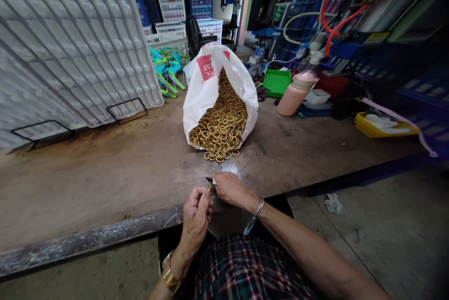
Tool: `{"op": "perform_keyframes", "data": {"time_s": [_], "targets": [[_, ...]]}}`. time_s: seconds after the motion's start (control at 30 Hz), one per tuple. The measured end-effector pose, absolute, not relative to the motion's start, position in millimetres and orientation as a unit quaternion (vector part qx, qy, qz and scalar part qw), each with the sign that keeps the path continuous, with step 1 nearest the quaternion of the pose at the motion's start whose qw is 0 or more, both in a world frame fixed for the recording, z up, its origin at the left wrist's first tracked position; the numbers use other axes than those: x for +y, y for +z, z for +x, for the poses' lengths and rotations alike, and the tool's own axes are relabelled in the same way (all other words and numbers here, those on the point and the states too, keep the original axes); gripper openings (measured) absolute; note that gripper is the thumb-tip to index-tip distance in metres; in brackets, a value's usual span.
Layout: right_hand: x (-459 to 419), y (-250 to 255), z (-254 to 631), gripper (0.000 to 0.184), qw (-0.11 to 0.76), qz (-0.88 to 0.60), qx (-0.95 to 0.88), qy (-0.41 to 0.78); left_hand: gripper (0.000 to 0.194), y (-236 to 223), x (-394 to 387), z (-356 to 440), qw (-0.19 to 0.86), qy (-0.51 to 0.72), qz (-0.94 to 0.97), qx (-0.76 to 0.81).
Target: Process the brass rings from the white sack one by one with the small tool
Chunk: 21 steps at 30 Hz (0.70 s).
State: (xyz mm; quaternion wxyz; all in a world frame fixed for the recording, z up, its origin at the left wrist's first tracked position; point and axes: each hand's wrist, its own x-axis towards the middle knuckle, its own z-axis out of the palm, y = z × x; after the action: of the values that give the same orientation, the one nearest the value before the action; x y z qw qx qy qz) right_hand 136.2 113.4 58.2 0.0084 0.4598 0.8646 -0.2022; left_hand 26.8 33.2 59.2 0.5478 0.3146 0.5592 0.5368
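Left fingers (203, 203) pinching brass ring (209, 188), looks like; right fingers (220, 180) gripping small blade (209, 180) just beside it. Left hand (194, 218) upright, right slanting in, both near counter (140, 169) edge. Bag (201, 99) of rings (222, 125) ahead, counter running wide left.

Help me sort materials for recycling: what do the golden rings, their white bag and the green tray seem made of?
Rings: metal-looking, perhaps brass, by their golden sheen. White bag: probably plastic, satin, by its stiff creases. Green tray: likely smooth plastic, by its even, bright colour.
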Motion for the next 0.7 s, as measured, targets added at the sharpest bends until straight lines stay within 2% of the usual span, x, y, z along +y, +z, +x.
{"op": "perform_keyframes", "data": {"time_s": [0.1, 0.3, 0.43, 0.53, 0.7], "targets": [[123, 54, 142, 0.023, -0.010, 0.492, 0.851, -0.184, 0.032, 66, 32, 24, 0.601, 0.557, 0.284, 0.498], [145, 44, 156, 0.026, -0.144, 0.600, 0.778, -0.118, 0.030, 59, 38, 16, 0.672, 0.579, 0.157, 0.435], [157, 45, 155, 0.024, -0.121, 0.592, 0.789, -0.112, 0.025, 55, 40, 16, 0.693, 0.579, 0.129, 0.410], [161, 45, 153, 0.023, -0.106, 0.589, 0.795, -0.103, 0.033, 55, 40, 14, 0.714, 0.577, 0.100, 0.385], [159, 41, 155, 0.021, -0.153, 0.577, 0.792, -0.131, 0.027, 53, 44, 9, 0.724, 0.571, 0.026, 0.385]]}}
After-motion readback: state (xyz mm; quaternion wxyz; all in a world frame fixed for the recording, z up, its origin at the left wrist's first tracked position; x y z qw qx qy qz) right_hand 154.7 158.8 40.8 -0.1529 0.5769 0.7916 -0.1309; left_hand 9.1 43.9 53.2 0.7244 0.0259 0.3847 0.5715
